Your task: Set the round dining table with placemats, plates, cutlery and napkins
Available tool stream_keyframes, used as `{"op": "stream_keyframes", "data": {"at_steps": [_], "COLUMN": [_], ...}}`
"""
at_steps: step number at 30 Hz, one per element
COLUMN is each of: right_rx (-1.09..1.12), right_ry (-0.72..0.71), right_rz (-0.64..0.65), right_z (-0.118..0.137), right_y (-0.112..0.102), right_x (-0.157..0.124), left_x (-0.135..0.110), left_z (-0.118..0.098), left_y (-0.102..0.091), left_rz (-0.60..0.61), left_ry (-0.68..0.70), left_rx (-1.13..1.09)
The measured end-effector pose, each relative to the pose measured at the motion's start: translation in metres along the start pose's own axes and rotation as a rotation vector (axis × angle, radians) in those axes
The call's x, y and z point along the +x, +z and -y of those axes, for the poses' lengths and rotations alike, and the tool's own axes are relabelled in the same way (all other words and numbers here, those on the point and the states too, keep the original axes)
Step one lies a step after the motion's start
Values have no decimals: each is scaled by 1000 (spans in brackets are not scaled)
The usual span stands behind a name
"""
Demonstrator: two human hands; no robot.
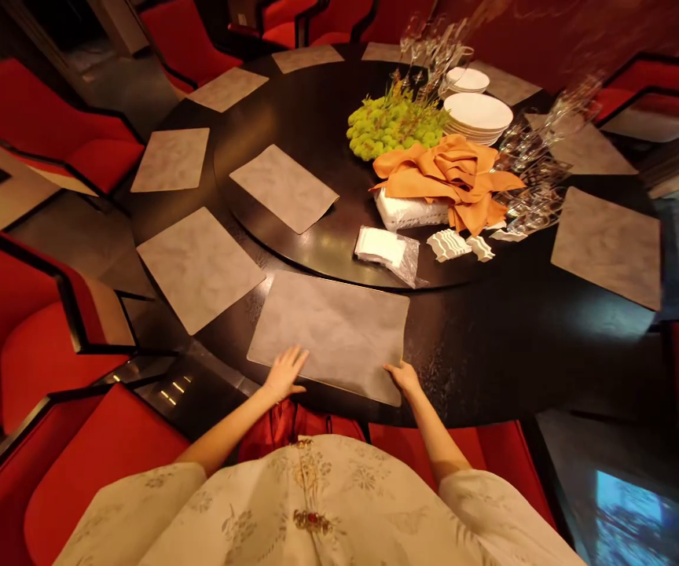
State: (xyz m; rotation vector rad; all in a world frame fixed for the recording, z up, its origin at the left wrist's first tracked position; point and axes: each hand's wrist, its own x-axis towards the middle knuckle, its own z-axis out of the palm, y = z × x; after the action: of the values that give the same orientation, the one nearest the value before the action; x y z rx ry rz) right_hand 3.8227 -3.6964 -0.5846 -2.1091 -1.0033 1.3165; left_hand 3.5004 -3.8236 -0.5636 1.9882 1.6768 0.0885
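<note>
Grey marbled placemat (328, 334) on the dark worktop (522, 362); my left hand (284, 373) and right hand (404, 379) touch its near edge, grips open.

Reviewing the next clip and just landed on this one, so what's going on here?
A person has both hands on a grey marbled placemat at the near edge of a dark round table: the left hand on its near edge, the right hand at its near right corner. Other placemats lie around the table. The central turntable holds stacked white plates, orange napkins and green flowers.
</note>
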Motion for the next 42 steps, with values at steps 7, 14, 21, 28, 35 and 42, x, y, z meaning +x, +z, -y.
{"op": "stream_keyframes", "data": {"at_steps": [7,14,21,28,35,42], "right_rx": [-481,-744,-845,-801,-761,-749], "right_ry": [-208,-415,-584,-648,-727,-706], "right_rz": [-108,75,297,353,441,440], "right_z": [-46,-90,-114,-123,-131,-131], "right_y": [-50,-70,-108,-121,-126,-126], "right_x": [5,-27,-28,-10,-1,0], "left_x": [-57,-68,-65,-62,-60,-61], "left_z": [73,80,82,85,94,90], "left_y": [33,48,48,50,57,58], "left_rz": [-133,-146,-125,-131,-168,-141], "left_ry": [-170,-143,-94,-53,-51,-72], "left_rx": [16,-22,-64,-201,-252,-236]}}
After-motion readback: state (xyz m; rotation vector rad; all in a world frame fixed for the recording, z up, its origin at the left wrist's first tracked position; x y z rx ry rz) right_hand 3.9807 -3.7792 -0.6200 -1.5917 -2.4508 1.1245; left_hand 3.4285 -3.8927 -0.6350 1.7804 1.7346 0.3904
